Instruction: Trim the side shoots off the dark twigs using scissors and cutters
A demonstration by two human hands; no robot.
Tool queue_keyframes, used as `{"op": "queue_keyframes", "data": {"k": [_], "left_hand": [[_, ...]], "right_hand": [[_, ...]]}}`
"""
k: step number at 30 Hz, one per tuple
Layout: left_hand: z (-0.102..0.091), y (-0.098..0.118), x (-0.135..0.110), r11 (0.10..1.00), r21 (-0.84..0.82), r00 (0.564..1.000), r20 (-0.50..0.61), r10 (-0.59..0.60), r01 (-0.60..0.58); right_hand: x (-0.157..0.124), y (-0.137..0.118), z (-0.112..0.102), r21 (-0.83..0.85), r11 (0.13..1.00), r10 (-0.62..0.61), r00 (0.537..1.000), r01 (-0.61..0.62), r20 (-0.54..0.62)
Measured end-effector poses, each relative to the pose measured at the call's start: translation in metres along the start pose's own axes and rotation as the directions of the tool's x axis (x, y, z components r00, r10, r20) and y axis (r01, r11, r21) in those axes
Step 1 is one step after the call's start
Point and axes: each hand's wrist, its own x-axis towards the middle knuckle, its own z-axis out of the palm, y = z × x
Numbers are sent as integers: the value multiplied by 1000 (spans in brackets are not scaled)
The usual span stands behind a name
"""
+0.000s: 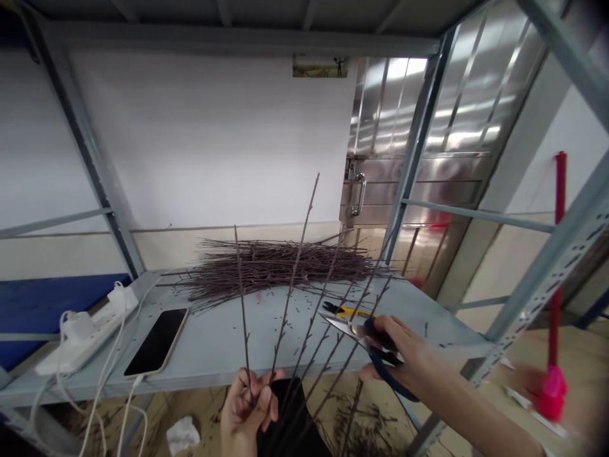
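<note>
My left hand [250, 406] is closed around the lower part of thin, dark budded twigs [291, 292], which stand upright in front of the shelf edge. More twigs [328, 362] slant up to the right beside it; I cannot tell whether the same hand holds their lower ends. My right hand [399, 346] grips scissors [339, 325] with dark handles, their blades pointing left close to the slanting twigs. Behind the blades lies a yellow-handled cutting tool [349, 311] on the shelf. A big heap of similar twigs [271, 263] rests along the back.
On the grey metal shelf [209, 346] are a phone [157, 343] and a white power strip [90, 336] with cables at the left. Shelf posts [413, 146] rise on both sides. Cut twig pieces [366, 419] and crumpled white paper [183, 435] lie on the floor.
</note>
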Motion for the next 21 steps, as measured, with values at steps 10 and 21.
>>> {"op": "queue_keyframes", "data": {"k": [10,21], "left_hand": [[8,2,-4,1000,7,1000,31,0,0],[14,13,-21,1000,10,997,80,-16,15]], "right_hand": [[16,-20,-13,-218,925,-327,945,313,-31],[32,-12,-18,-305,887,-376,926,348,-37]]}}
